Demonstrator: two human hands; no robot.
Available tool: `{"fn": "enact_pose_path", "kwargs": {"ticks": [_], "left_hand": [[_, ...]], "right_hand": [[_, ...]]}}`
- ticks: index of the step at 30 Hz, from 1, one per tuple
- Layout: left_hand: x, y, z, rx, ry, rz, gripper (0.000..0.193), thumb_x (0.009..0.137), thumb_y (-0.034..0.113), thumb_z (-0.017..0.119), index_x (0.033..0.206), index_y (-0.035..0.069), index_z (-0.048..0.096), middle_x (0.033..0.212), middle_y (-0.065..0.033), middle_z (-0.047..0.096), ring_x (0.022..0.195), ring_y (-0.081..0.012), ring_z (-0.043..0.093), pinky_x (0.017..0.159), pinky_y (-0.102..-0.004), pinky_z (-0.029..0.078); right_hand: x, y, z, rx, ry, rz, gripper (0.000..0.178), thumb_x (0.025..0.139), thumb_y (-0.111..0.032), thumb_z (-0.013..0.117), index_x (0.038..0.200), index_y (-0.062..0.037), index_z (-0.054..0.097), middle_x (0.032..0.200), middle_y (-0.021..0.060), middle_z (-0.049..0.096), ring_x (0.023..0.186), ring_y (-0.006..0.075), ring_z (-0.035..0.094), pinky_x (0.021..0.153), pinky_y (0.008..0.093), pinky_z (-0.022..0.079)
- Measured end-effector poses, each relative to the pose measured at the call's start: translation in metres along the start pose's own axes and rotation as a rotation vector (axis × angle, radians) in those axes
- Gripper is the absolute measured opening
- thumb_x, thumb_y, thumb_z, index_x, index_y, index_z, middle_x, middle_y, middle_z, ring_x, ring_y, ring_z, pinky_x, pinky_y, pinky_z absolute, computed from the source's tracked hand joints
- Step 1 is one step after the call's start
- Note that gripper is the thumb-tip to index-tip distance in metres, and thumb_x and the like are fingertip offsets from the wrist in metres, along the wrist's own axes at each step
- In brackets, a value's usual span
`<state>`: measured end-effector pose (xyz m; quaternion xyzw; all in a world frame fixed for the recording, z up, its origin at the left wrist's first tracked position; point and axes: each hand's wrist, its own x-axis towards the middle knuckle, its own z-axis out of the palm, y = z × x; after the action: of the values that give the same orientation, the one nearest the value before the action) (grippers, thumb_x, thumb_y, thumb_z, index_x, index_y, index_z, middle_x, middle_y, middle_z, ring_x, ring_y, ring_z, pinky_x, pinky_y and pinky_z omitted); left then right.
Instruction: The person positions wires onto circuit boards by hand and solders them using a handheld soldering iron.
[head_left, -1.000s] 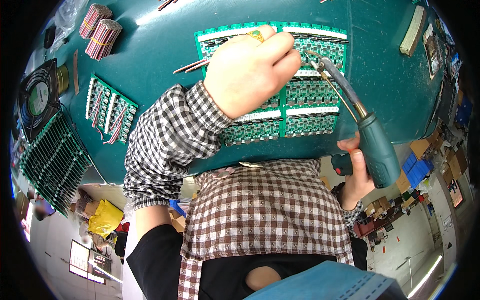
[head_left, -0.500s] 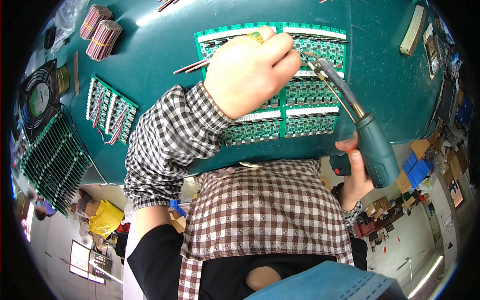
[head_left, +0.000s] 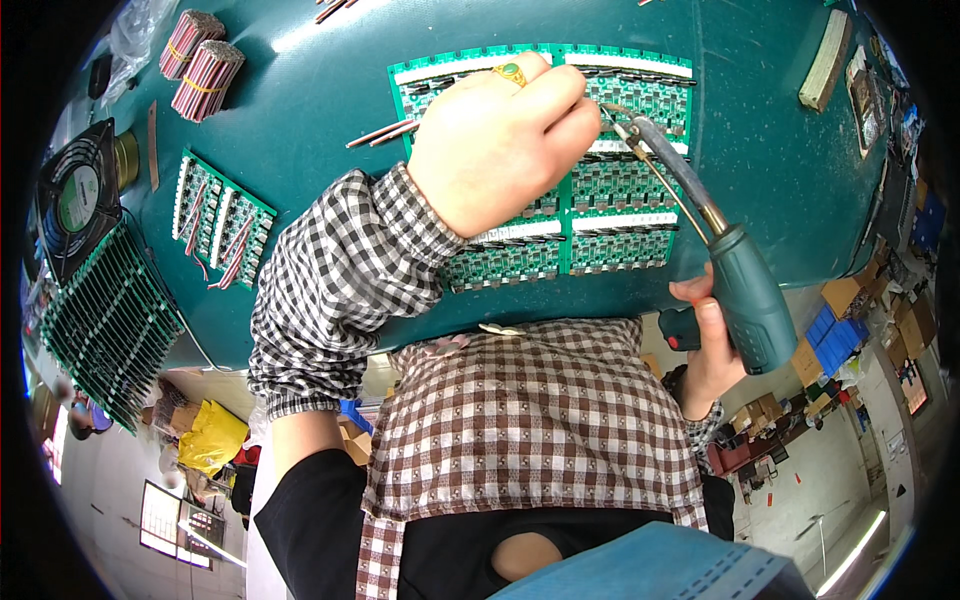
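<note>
In the head view, the right hand (head_left: 714, 352) is clamped around the handle of the soldering gun (head_left: 756, 312), whose tip reaches forward and left of that grip, close beside the left hand (head_left: 495, 152). The left hand is curled over the circuit panel (head_left: 625, 182), its fingertips hidden, so I cannot tell what they pinch. Wires (head_left: 382, 134) jut out just left of it; wire bundles (head_left: 207, 82) lie farther left and forward, a fan (head_left: 78, 200) well left.
</note>
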<state>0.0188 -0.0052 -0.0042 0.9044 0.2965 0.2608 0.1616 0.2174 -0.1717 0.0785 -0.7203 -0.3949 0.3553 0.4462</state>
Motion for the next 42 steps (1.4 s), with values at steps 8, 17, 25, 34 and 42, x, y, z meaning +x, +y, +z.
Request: {"fn": "enact_pose_path", "kwargs": {"ticks": [8, 17, 25, 34, 42], "left_hand": [[0.000, 0.001, 0.001, 0.012, 0.010, 0.001, 0.029, 0.064, 0.003, 0.068, 0.093, 0.007, 0.067, 0.086, -0.0020, 0.058, 0.075, -0.0187, 0.059, 0.062, -0.0298, 0.052], [0.001, 0.001, 0.000, 0.003, 0.001, -0.011, 0.030, 0.065, 0.003, 0.068, 0.094, 0.007, 0.067, 0.086, -0.0021, 0.058, 0.076, -0.0189, 0.060, 0.063, -0.0300, 0.052], [-0.001, 0.001, -0.001, 0.012, -0.012, -0.020, 0.030, 0.065, 0.002, 0.068, 0.094, 0.008, 0.068, 0.087, -0.0021, 0.059, 0.076, -0.0189, 0.060, 0.063, -0.0302, 0.052], [0.000, 0.002, -0.004, -0.053, -0.006, -0.004, 0.031, 0.066, 0.001, 0.070, 0.096, 0.004, 0.068, 0.089, -0.0050, 0.062, 0.076, -0.0212, 0.061, 0.063, -0.0313, 0.052], [-0.004, 0.004, -0.019, -0.071, 0.028, -0.029, 0.030, 0.067, 0.003, 0.068, 0.097, 0.002, 0.066, 0.087, -0.0062, 0.057, 0.076, -0.0221, 0.059, 0.063, -0.0323, 0.050]], "right_hand": [[-0.001, 0.000, 0.000, -0.080, -0.021, -0.002, 0.041, 0.086, -0.012, 0.066, 0.115, 0.0140, 0.056, 0.082, 0.0171, 0.066, 0.074, 0.0277, 0.067, 0.073, 0.0399, 0.056], [-0.003, -0.001, 0.000, -0.074, -0.003, -0.002, 0.041, 0.086, -0.012, 0.066, 0.115, 0.0139, 0.056, 0.082, 0.0168, 0.066, 0.074, 0.0274, 0.067, 0.071, 0.0405, 0.057], [-0.004, 0.001, -0.002, -0.062, 0.017, 0.000, 0.043, 0.086, -0.016, 0.066, 0.114, 0.0147, 0.055, 0.084, 0.0179, 0.065, 0.075, 0.0285, 0.066, 0.072, 0.0409, 0.057], [0.009, 0.006, -0.006, 0.283, 0.118, 0.090, 0.044, 0.086, -0.018, 0.065, 0.114, 0.0141, 0.054, 0.083, 0.0169, 0.065, 0.074, 0.0272, 0.066, 0.067, 0.0403, 0.059], [0.019, 0.015, -0.015, 0.338, 0.121, 0.115, 0.043, 0.094, -0.029, 0.059, 0.114, 0.0085, 0.054, 0.089, 0.0139, 0.060, 0.077, 0.0234, 0.063, 0.064, 0.0376, 0.060]]}}
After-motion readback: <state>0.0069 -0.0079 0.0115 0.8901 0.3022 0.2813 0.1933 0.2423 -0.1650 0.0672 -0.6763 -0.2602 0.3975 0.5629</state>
